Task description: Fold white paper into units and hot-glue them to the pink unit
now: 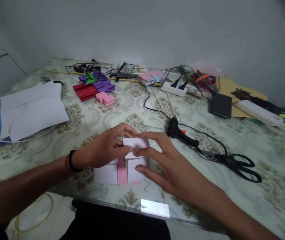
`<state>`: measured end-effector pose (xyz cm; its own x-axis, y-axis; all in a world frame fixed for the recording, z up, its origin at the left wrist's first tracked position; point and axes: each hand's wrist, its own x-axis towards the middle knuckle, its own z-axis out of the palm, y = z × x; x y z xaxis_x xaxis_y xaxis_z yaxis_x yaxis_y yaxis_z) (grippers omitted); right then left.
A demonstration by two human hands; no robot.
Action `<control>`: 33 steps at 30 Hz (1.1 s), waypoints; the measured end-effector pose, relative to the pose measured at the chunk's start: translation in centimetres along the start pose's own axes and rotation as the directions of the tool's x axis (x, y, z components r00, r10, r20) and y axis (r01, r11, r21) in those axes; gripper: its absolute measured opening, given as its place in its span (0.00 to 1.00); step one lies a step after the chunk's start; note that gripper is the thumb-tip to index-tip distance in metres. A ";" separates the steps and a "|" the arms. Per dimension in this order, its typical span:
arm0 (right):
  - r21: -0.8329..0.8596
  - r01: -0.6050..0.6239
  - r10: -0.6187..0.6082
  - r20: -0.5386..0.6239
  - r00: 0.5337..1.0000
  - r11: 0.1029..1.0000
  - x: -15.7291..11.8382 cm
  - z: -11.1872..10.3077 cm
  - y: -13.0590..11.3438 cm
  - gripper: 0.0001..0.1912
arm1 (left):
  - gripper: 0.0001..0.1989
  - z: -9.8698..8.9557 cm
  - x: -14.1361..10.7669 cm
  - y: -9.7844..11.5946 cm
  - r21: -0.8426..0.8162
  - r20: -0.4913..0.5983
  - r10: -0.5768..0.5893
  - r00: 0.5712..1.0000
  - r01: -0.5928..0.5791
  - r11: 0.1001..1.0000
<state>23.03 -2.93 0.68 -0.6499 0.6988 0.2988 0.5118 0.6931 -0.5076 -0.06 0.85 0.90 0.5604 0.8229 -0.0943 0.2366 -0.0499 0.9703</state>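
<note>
At the near edge of the table lies a folded white paper piece (137,168) with a pink strip (122,171) showing down its middle. My left hand (110,146) pinches the paper's upper left side, thumb on its face and fingers behind. From the right, my right hand (163,160) rests fingertips on the same paper, with its index finger along the top edge and its thumb lower on the panel. The right-hand panel stands a little raised. A black glue gun (182,133) and black-handled scissors (234,163) lie right of my hands.
White sheets (32,110) lie on the left. Behind my hands are red folded paper (85,92), purple folded paper (105,85) and pink pieces (105,98). A power strip (173,88) with black cords stands at the back. A dark box (221,105) sits right.
</note>
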 end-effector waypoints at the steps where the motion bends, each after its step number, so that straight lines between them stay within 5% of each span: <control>1: 0.034 -0.019 0.019 0.005 1.000 0.999 0.1 0.0 0.0 0.10 | 0.16 0.0 -0.1 0.1 -0.036 0.016 -0.012 1.000 0.013 0.999; 6: 0.256 -0.146 0.153 -0.007 0.988 0.956 0.7 -0.2 0.6 0.02 | 0.16 0.2 -0.6 -0.1 -0.147 0.053 -0.023 0.998 0.031 0.989; 10: 0.496 -0.325 0.325 0.090 0.941 0.805 1.0 -0.1 1.6 0.06 | 0.16 -0.1 -1.1 -0.8 -0.121 0.077 -0.026 0.997 0.035 0.992; 13: 0.603 -0.430 0.369 0.231 0.900 0.672 0.7 0.2 2.0 0.08 | 0.14 -0.8 -1.9 -1.2 0.090 0.060 0.070 0.996 -0.076 0.993; 16: 0.634 -0.475 0.347 0.325 0.880 0.610 0.5 0.6 2.2 0.08 | 0.13 -1.7 -3.0 -2.0 0.391 0.066 0.253 0.965 -0.258 0.884; 22: 0.595 -0.458 0.235 0.416 0.878 0.660 0.7 1.3 2.3 0.07 | 0.26 -2.6 -5.1 -4.7 0.563 0.128 0.233 0.964 -0.264 0.783; 27: 0.508 -0.406 0.234 0.369 0.900 0.759 1.0 2.0 2.6 0.06 | 0.43 -2.3 -5.4 -6.0 0.598 0.179 0.242 0.954 -0.301 0.743; 33: 0.438 -0.325 0.206 0.297 0.932 0.838 1.0 2.7 2.8 0.06 | 0.46 -1.7 -5.0 -6.2 0.639 0.218 0.209 0.953 -0.302 0.708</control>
<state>22.31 -0.77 -2.62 -0.6674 0.7417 -0.0662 0.3944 0.2766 -0.8763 -5.68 -1.94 -4.29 0.7570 0.6502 0.0643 0.5057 -0.6453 0.5726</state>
